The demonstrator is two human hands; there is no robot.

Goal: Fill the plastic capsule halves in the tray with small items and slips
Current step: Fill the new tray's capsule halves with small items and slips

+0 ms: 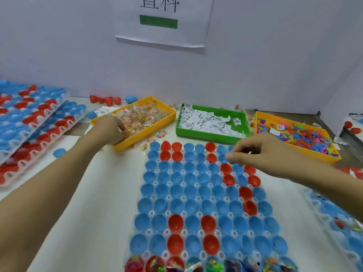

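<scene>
A clear tray (155, 197) of blue and red capsule halves lies in the middle of the table. Its nearest row holds colourful items; the other halves look empty. My left hand (112, 128) reaches into the yellow bin (141, 134) of small clear packets, fingers curled among them. My right hand (261, 152) hovers over the tray's far right corner, thumb and fingers pinched together on something small and pale that I cannot make out. A green bin (208, 135) of white paper slips and a second yellow bin (312, 152) of colourful plastic figures stand behind the tray.
Stacked trays (29, 122) of blue and red capsules sit at the left. Another filled tray (337, 218) lies at the right edge. Loose red and blue halves (106, 100) lie along the white wall. A few packets (157, 135) are spilled between bin and tray.
</scene>
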